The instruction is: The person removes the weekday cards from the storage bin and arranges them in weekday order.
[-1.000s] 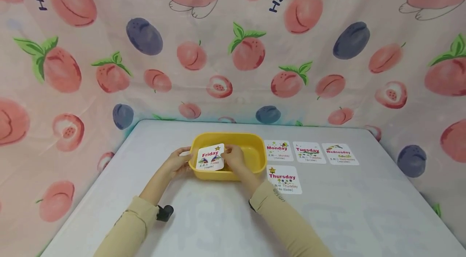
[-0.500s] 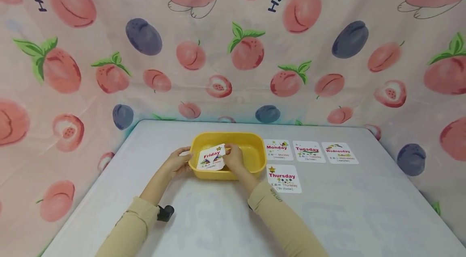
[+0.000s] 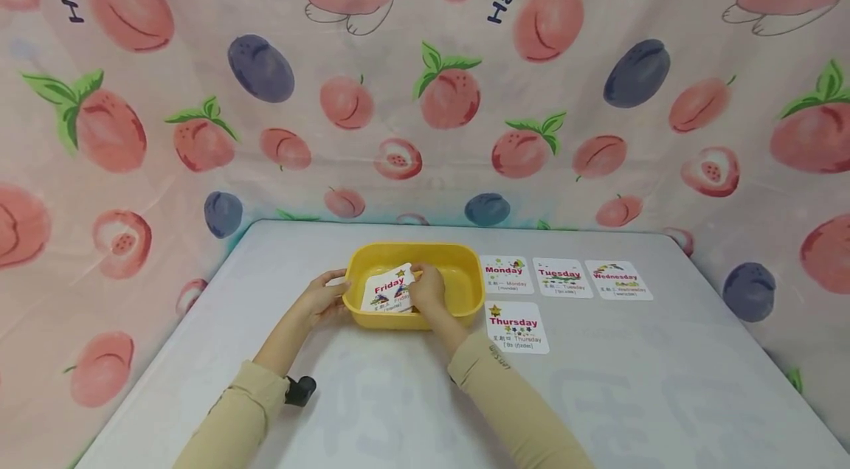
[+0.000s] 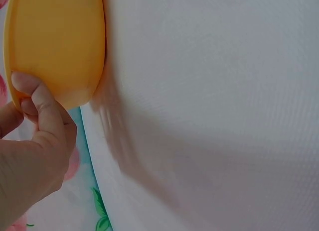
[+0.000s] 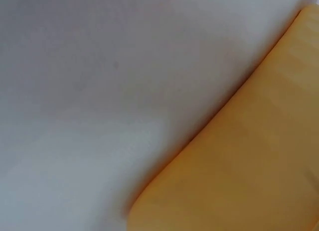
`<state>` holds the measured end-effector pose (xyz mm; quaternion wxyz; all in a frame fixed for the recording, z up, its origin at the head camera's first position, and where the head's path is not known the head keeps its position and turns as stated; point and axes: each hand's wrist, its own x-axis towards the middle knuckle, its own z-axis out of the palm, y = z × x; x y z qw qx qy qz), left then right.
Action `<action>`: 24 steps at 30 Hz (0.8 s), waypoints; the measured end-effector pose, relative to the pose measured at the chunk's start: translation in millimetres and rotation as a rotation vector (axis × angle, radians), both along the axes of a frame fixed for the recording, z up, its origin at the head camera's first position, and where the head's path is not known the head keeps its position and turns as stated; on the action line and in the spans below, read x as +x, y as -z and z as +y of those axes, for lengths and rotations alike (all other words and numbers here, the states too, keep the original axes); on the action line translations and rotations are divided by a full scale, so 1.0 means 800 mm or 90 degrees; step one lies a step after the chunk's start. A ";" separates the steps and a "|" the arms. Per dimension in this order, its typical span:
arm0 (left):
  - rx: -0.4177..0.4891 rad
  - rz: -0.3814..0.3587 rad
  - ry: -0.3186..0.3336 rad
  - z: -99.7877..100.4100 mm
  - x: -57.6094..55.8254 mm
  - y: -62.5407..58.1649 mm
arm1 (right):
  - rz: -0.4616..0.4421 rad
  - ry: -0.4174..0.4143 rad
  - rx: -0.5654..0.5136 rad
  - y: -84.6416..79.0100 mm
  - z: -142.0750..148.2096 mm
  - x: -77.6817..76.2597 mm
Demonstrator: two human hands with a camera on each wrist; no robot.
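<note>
My left hand (image 3: pixel 324 296) holds the left end of a yellow plastic basin (image 3: pixel 392 321). In the left wrist view its thumb and fingers (image 4: pixel 47 111) pinch the basin's rim. Inside the basin, my right hand (image 3: pixel 429 293) pinches the right edge of a white Friday card (image 3: pixel 385 293), which leans tilted with its print facing up; its fingertips are partly hidden behind the card. The right wrist view shows only the basin's outer wall (image 5: pixel 239 161) and the white surface, not the hand.
Right of the basin lie a Monday card (image 3: pixel 506 276), a Tuesday card (image 3: pixel 562 279) and a Wednesday card (image 3: pixel 619 281) in a row. A Thursday card (image 3: pixel 515 327) lies below Monday. Behind the white table (image 3: pixel 664 395) hangs a peach-print cloth (image 3: pixel 438 181).
The Friday card has tilted and sunk a little in the basin, and more of its right edge is covered by my right hand. My left hand has stayed on the rim.
</note>
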<state>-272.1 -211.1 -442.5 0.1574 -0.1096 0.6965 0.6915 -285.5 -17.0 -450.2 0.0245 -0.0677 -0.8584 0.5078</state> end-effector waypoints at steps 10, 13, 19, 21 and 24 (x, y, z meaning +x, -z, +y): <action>-0.019 -0.009 0.007 0.000 0.000 -0.004 | 0.014 -0.021 -0.023 -0.001 0.002 -0.003; -0.023 -0.008 0.005 0.000 -0.002 -0.008 | 0.004 -0.011 -0.036 -0.005 0.003 -0.006; -0.017 -0.008 0.000 0.000 -0.002 -0.010 | 0.010 -0.011 -0.020 -0.008 0.004 -0.004; -0.025 -0.013 0.003 -0.001 0.000 -0.007 | 0.006 -0.015 -0.016 -0.005 0.003 -0.001; -0.022 -0.020 0.000 -0.002 0.002 -0.002 | 0.007 -0.018 -0.027 -0.001 0.003 0.001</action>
